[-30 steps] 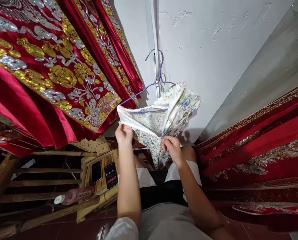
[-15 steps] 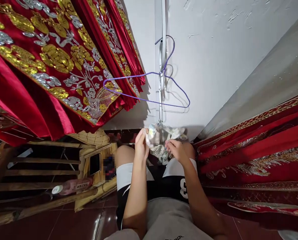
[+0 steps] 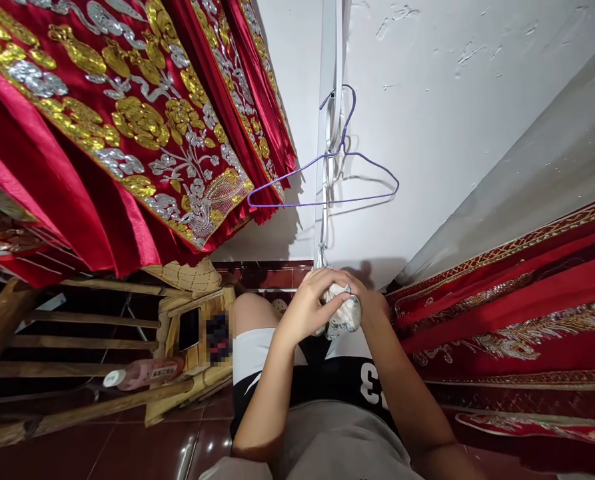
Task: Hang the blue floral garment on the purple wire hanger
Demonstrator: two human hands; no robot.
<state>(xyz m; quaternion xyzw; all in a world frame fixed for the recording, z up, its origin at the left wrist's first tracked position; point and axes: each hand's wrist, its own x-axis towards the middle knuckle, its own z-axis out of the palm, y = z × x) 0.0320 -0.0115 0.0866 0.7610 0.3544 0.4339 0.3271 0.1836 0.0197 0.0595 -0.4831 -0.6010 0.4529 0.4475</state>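
A white cloth with blue flower print (image 3: 344,315) is bunched into a small wad over my lap. My left hand (image 3: 311,301) is curled over the wad from the left and top. My right hand (image 3: 372,303) grips it from the right, mostly hidden behind the cloth and the left hand. Above them an empty purple wire hanger (image 3: 338,179) hangs on a white pipe (image 3: 328,100) that runs down the wall.
Red embroidered fabric with gold and silver thread (image 3: 107,127) hangs at the upper left, and more red fabric (image 3: 517,300) lies at the right. A wooden rack (image 3: 102,347) at the left holds a pink bottle (image 3: 147,373), two phones (image 3: 204,331) and a woven hat (image 3: 187,277).
The cloth has come off the hanger and been gathered down into a tight wad between both hands. The bare hanger has swung on the pipe.
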